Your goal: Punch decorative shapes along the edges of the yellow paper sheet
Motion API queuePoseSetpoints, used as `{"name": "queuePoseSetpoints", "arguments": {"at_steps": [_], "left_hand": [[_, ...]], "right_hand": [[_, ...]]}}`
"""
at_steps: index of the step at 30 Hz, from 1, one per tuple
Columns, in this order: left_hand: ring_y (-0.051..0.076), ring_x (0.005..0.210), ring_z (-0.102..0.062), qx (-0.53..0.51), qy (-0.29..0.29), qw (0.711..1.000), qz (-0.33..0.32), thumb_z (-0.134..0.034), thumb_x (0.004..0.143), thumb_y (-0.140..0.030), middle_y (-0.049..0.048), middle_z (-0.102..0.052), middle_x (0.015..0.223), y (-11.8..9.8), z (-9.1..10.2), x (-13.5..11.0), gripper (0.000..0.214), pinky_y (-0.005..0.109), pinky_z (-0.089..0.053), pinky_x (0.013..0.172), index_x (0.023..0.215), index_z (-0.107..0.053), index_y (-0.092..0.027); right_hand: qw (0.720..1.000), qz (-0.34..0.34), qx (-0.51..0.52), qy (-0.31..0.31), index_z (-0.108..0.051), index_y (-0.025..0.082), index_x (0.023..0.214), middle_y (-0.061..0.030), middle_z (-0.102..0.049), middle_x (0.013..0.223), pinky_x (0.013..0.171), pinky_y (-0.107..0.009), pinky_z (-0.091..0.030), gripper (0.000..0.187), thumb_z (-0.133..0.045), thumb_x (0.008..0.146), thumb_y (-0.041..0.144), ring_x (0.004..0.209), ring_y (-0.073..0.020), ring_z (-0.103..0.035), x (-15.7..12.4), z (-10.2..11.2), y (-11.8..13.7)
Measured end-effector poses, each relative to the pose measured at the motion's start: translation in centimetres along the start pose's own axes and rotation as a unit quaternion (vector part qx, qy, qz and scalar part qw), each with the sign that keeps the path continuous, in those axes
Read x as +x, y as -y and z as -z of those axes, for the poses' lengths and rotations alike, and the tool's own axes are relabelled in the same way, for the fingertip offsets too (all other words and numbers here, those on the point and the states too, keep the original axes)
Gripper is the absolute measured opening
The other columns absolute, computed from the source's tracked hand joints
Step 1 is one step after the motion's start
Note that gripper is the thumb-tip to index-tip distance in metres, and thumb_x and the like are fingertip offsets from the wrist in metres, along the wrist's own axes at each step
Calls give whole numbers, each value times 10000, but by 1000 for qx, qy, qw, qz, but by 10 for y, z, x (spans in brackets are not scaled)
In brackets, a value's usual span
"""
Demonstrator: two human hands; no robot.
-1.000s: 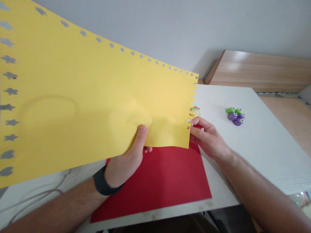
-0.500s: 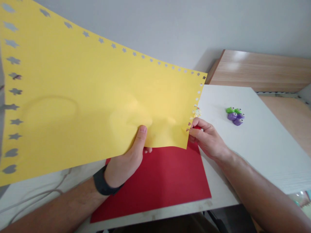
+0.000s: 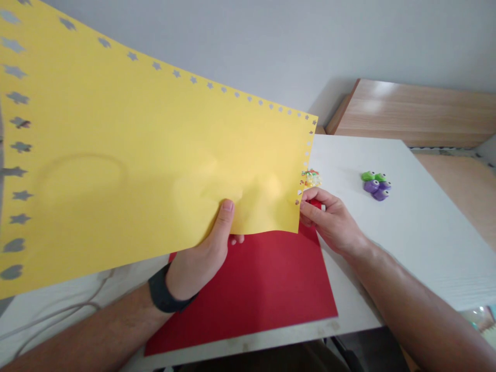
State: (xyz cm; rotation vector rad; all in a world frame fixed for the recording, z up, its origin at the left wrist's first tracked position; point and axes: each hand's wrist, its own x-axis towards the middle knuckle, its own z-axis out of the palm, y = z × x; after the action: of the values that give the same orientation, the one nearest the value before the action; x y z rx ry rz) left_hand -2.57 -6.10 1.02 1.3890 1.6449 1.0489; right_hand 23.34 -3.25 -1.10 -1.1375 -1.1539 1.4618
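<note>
A large yellow paper sheet (image 3: 155, 139), held up at a tilt, has star and heart shaped holes along its left, top and right edges. My left hand (image 3: 211, 250) grips its lower edge, thumb in front and fingers mostly hidden behind. At the sheet's lower right edge, my right hand (image 3: 327, 214) is closed around a small red paper punch (image 3: 316, 205), largely covered by the fingers. Just beyond that hand lies a small heap of coloured paper cut-outs (image 3: 313, 178). Under the yellow sheet, a red paper sheet (image 3: 251, 289) lies on the white table (image 3: 411, 248).
Several green and purple paper punches (image 3: 375, 186) with eyes stand together on the right of the table. A wooden panel (image 3: 418, 111) leans near the grey wall at the back. Pale cables (image 3: 62, 312) run across the lower left.
The yellow sheet's right edge has shifted left and slightly bent, uncovering more of the cut-out heap. Both hands stay nearly in place, still holding the sheet and the punch.
</note>
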Motion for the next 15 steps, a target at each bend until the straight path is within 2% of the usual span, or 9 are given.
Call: {"name": "queuePoseSetpoints", "arguments": {"at_steps": [3,12,15], "left_hand": [[167,537,-687,-12,20,1000,14,-540,970,-722,32,-732,661,-1,0,0,565,266,-627,545,713,-662,-234],[181,604,-725,-14,24,1000,16,-552,970,-714,34,-780,774,3,3,-2,536,272,-640,575,762,-678,-236],[185,622,-734,-11,27,999,18,-557,973,-701,32,-770,751,2,3,-1,528,274,-645,595,741,-673,-240]], "right_hand": [[1000,6,-10,1,-703,227,893,39,-563,689,556,-269,-330,269,-857,863,445,582,-114,-424,1,1,-1],[999,28,-32,8,-704,223,880,51,-567,683,573,-265,-323,195,-832,894,369,587,-102,-430,1,3,-2],[999,23,-20,15,-701,226,885,51,-565,685,576,-268,-324,174,-824,900,347,587,-102,-432,0,3,-2]]}}
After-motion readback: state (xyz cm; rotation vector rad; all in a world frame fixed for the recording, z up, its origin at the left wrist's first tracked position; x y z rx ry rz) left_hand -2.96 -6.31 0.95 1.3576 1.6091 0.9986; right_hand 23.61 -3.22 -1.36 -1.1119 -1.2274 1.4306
